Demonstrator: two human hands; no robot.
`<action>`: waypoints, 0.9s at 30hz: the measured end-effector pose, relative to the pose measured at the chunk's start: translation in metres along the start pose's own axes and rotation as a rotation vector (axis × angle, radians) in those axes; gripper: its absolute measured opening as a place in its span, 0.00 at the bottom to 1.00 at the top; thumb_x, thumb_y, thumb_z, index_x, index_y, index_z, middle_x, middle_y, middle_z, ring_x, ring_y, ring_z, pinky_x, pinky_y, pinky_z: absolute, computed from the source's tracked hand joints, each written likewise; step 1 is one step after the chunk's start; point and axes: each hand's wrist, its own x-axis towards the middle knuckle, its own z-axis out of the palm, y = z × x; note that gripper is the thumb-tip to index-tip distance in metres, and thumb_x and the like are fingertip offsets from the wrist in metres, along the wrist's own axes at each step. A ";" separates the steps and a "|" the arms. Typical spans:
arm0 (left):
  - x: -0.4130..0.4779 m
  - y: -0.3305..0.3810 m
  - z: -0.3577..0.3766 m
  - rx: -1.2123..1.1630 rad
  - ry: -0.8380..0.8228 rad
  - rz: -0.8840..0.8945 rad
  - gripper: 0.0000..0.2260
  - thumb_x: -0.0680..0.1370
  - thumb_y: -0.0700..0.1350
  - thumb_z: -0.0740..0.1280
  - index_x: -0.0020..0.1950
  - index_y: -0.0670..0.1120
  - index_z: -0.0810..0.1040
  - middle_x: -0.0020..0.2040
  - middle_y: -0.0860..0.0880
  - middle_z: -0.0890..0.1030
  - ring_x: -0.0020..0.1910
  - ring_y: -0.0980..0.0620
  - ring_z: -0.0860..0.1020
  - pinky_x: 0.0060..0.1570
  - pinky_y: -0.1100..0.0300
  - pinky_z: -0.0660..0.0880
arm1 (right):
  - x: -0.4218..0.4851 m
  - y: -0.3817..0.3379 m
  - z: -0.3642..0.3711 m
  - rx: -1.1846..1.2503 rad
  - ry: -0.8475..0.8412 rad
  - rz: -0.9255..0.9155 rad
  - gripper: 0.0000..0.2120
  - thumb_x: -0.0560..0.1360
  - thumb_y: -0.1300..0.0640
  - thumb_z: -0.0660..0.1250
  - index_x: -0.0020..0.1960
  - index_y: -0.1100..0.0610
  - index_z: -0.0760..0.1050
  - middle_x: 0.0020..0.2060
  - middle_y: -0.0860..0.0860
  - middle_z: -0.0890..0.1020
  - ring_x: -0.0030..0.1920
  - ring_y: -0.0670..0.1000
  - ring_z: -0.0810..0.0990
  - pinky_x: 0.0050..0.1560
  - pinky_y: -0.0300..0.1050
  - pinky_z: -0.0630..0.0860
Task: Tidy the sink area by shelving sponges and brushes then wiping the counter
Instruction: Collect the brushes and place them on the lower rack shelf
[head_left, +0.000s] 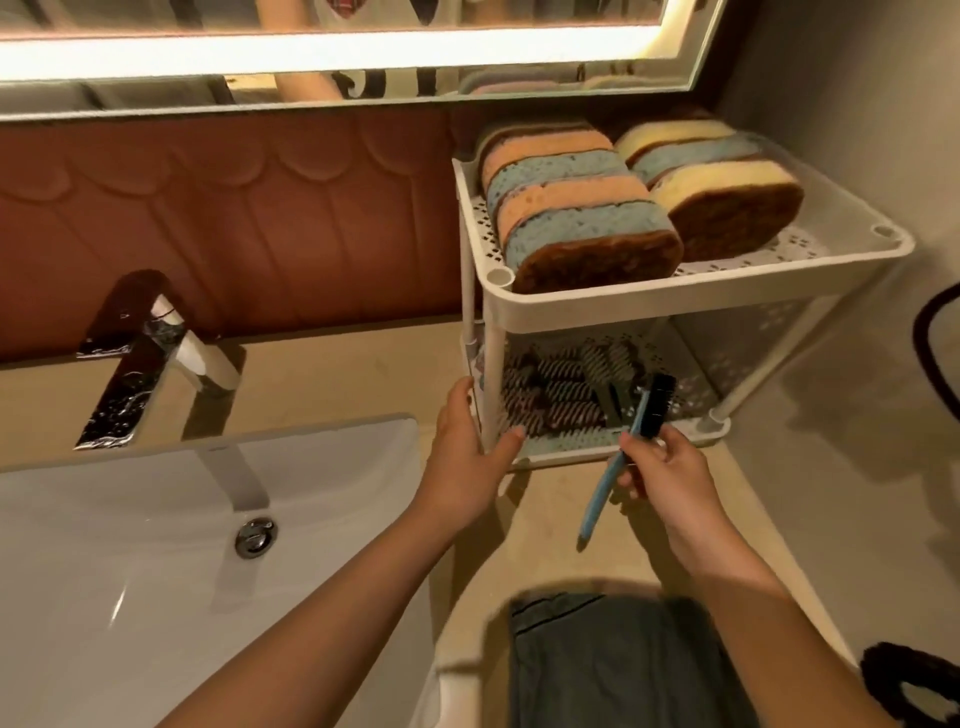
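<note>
Status: right hand (670, 467) pinches blue brush (605, 493) by its handle, head at the lower shelf (566, 453) front edge. Left hand (462, 457) grips the rack (519, 301) front-left post. Risk: shelf crowded with brushes (561, 389), so bristles could snag and the rack tip, spilling the sponges (582, 208). Beige counter (545, 519), white sink (156, 519) left, grey cloth (623, 660) at near edge, lit mirror (332, 52) behind.

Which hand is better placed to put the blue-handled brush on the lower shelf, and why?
Right: the right hand holds the brush, bristles pointing at the lower shelf, while the left hand grips the rack's post.
</note>
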 end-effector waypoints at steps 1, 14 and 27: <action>0.007 0.001 0.003 -0.031 0.037 0.014 0.25 0.78 0.48 0.64 0.72 0.50 0.58 0.60 0.59 0.66 0.57 0.61 0.66 0.47 0.76 0.67 | 0.011 -0.003 -0.004 0.025 -0.019 0.039 0.02 0.77 0.59 0.62 0.48 0.58 0.72 0.28 0.55 0.74 0.27 0.50 0.69 0.30 0.43 0.67; 0.032 -0.018 0.007 0.316 0.108 0.176 0.10 0.80 0.49 0.58 0.54 0.44 0.74 0.46 0.45 0.83 0.43 0.50 0.80 0.44 0.50 0.77 | 0.130 -0.016 -0.023 -0.170 0.071 0.125 0.21 0.75 0.55 0.67 0.64 0.63 0.70 0.54 0.60 0.78 0.46 0.57 0.78 0.43 0.47 0.77; 0.032 -0.019 0.005 0.308 0.075 0.168 0.11 0.80 0.50 0.58 0.54 0.44 0.73 0.46 0.46 0.83 0.44 0.51 0.80 0.44 0.52 0.78 | 0.155 -0.001 -0.021 -0.541 0.078 0.013 0.29 0.76 0.53 0.65 0.72 0.62 0.60 0.72 0.59 0.64 0.71 0.61 0.63 0.71 0.53 0.62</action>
